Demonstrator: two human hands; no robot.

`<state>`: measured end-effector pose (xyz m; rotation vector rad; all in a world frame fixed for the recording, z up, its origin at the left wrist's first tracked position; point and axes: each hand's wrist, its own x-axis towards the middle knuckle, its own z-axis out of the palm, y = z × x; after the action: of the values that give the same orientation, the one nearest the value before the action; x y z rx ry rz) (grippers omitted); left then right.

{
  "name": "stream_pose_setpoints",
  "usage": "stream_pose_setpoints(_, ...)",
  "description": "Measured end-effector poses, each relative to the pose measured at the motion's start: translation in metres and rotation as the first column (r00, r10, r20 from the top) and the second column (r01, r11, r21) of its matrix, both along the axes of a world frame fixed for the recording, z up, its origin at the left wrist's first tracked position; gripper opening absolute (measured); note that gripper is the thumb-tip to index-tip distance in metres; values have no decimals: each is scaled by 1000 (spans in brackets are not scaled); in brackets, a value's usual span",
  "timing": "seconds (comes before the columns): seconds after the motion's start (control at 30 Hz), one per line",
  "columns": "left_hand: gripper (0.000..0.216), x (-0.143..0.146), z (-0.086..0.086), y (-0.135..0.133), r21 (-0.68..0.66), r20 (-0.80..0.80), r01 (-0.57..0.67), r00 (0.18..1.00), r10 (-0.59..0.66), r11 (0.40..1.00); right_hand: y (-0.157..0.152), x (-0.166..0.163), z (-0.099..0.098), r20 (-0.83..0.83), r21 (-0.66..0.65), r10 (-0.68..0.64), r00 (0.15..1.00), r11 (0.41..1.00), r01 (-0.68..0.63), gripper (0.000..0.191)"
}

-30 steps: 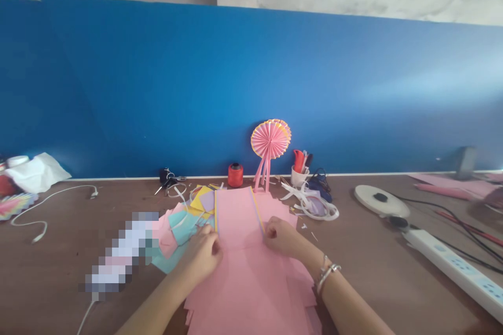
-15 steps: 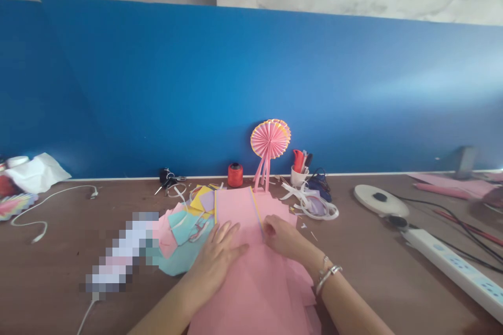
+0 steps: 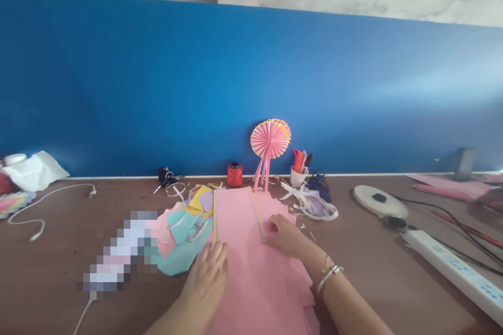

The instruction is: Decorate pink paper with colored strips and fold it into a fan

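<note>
A pink paper sheet (image 3: 236, 214) with yellow and lavender edging down both long sides lies on a stack of larger pink sheets (image 3: 257, 293). My left hand (image 3: 210, 272) rests flat at the left edge of the paper, fingers stretched forward and fairly close together. Across from it, my right hand (image 3: 285, 235) has its fingers curled at the right edged side, with fingertips and thumb drawn together on the paper's edge. A bracelet (image 3: 330, 276) circles the right wrist. Behind the papers stands a pink pleated paper fan (image 3: 270, 139) with hanging strips.
Coloured paper scraps (image 3: 183, 230) spread left of the stack. Along the blue partition (image 3: 157, 78) are keys (image 3: 167, 180), a red thread spool (image 3: 234, 175) and a white cup (image 3: 298, 175) of tools. White ribbon (image 3: 318, 209) lies nearby. A power strip (image 3: 451, 267) and cables sit right.
My left hand has slid back and left, off the middle of the pink paper to its left edge. The right hand stays at the right edge, its fingers slightly shifted.
</note>
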<state>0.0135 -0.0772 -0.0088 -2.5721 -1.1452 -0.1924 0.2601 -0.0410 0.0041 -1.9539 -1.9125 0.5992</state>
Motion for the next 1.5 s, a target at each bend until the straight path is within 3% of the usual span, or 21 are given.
stream_pose_setpoints(0.13, 30, 8, -14, -6, 63, 1, -35, 999, 35, 997, -4, -11, 2, 51, 85, 27, 998, 996, -31, 23)
stream_pose_setpoints(0.27, 33, 7, -20, -7, 110, -15, -49, 999, 50, 993, -14, -36, 6, 118, 209, 71, 990, 973, -95, 51)
stream_pose_setpoints(0.47, 28, 7, -21, -9, 106, -49, -51, 997, 56, 993, -20, -51, 0, 235, 50, 27, 972, 998, -40, 83)
stream_pose_setpoints(0.73, 36, 9, -24, -12, 173, -35, -101, 993, 109, 980, -8, -20, -9, 282, -30, -135, 950, 988, 150, 92)
stream_pose_setpoints(1.0, 23, 13, -16, -13, 123, -73, -150, 984, 160, 981, -3, 8, -14, 278, -123, -124, 953, 979, 163, 92)
stream_pose_setpoints(1.1, 22, 12, -10, -10, 90, -57, -181, 981, 186, 979, -3, 8, -7, 268, -84, -128, 955, 984, 155, 85)
stream_pose_setpoints(1.2, 21, 11, -4, -6, 37, -7, -159, 987, 159, 987, -6, -3, 7, 222, 136, -36, 974, 991, 5, 57)
stream_pose_setpoints(1.27, 22, 9, 1, -4, 11, 30, -144, 989, 144, 989, -11, -15, 17, 196, 261, 150, 969, 944, -199, 30)
stream_pose_setpoints(1.37, 23, 6, 11, -1, -51, 91, -163, 982, 167, 985, -19, -33, 24, 303, 253, 362, 881, 861, -441, 12)
stream_pose_setpoints(1.5, 27, -2, 30, 9, -179, 170, -199, 958, 230, 963, -22, -48, 21, 506, 223, 386, 772, 806, -549, 18)
